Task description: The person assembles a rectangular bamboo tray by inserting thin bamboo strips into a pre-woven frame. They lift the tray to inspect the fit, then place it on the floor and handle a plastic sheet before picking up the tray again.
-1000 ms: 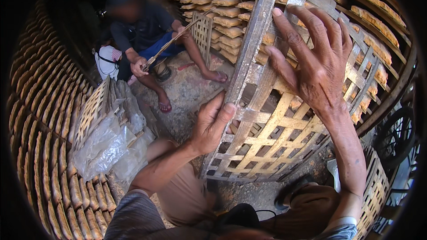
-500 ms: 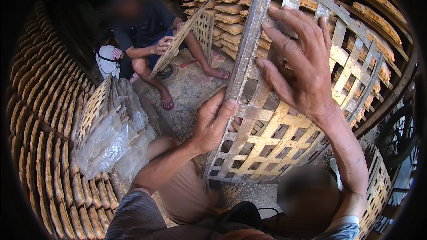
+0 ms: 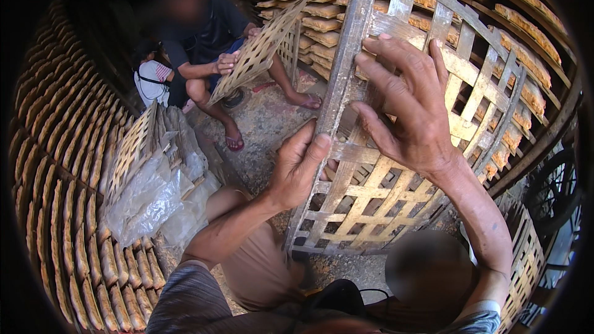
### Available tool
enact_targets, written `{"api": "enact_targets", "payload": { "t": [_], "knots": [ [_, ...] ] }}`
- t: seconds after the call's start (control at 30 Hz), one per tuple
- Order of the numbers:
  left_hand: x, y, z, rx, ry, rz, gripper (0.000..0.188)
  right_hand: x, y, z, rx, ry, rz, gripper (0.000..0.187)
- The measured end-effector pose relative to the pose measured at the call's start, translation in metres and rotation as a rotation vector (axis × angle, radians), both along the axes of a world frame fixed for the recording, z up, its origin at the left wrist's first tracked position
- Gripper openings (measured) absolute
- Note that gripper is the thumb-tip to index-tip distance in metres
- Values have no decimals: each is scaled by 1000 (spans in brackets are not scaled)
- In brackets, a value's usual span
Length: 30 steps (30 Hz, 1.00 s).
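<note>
A woven bamboo tray [image 3: 371, 201], an open lattice with a wooden edge strip, stands tilted in front of me. My left hand [image 3: 298, 164] is closed on its left edge, thumb on the near side and the other fingers partly hidden behind. My right hand [image 3: 411, 108] lies over the upper part of the lattice with the fingers bent and apart, the fingertips against the slats near the edge strip. Nothing shows held in the right hand.
Across from me a seated person [image 3: 204, 43] holds another bamboo tray [image 3: 260, 49]. Racks of orange-brown slabs [image 3: 74, 222] curve along the left, with more slabs [image 3: 322, 25] behind my tray. Clear plastic sheets [image 3: 145, 201] and a lattice tray lie left. Another lattice tray [image 3: 523, 266] leans at lower right.
My right hand has slid down the lattice, slightly toward the left. The left hand keeps its place. The other person's tray has turned so that more of its woven face shows.
</note>
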<state>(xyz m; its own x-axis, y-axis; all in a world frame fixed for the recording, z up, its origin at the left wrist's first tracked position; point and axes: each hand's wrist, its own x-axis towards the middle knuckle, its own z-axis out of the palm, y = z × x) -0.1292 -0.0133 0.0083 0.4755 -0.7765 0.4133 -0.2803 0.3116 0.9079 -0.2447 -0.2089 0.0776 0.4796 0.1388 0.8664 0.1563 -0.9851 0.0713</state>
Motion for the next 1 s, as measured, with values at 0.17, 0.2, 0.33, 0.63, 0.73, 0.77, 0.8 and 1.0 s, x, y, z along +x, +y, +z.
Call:
{"api": "enact_targets", "payload": {
  "t": [0.17,0.2,0.33,0.63,0.73,0.77,0.8,1.0],
  "knots": [
    [-2,-1,2,-10,57,16,34,6,0,-10,-133,-53,-53,44],
    [-4,-2,4,-17,88,14,34,7,0,-11,-149,-63,-55,44],
    [-2,0,2,-1,67,34,37,6,0,-15,-196,-64,-42,50],
    [6,1,1,-17,79,23,47,11,12,-28,-172,-27,15,46],
    [5,0,1,-14,78,44,48,19,13,-37,-187,-47,78,36],
    [5,0,2,-16,73,47,48,21,13,-41,-193,-54,107,32],
    [5,-1,4,-19,69,51,48,20,15,-40,-192,-44,98,29],
    [7,4,8,-32,83,46,43,11,24,-32,-237,47,110,27]
  ]
}}
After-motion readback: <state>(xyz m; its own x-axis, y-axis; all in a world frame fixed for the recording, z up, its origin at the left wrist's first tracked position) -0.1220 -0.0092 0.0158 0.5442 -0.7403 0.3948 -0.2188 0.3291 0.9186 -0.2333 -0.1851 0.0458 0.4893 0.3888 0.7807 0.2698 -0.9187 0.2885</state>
